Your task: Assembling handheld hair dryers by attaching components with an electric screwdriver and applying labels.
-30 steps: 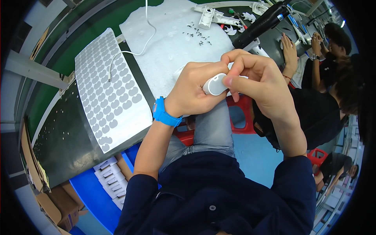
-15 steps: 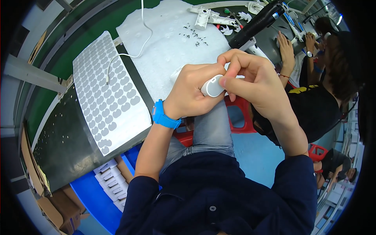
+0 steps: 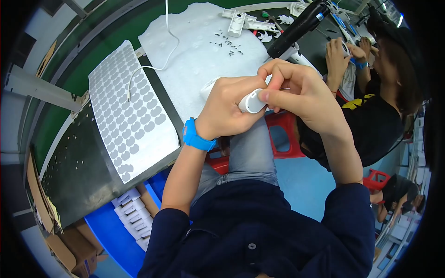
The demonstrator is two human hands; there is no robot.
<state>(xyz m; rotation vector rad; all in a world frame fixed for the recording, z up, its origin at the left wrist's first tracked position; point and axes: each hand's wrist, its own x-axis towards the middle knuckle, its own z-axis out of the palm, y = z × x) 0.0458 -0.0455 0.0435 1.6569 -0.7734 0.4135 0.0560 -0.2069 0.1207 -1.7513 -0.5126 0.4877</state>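
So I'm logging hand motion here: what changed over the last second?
Little changed. The right hand shifted its fingers slightly on the small white part, its fingertip pressed on the rounded end. The left hand kept its grip on the part. The sticker sheet and foam mat stayed put.

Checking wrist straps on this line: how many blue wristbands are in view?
2. One blue wristband is on the person's left wrist, beside the sticker sheet. Another is on the co-worker's wrist at upper right. Others may be hidden.
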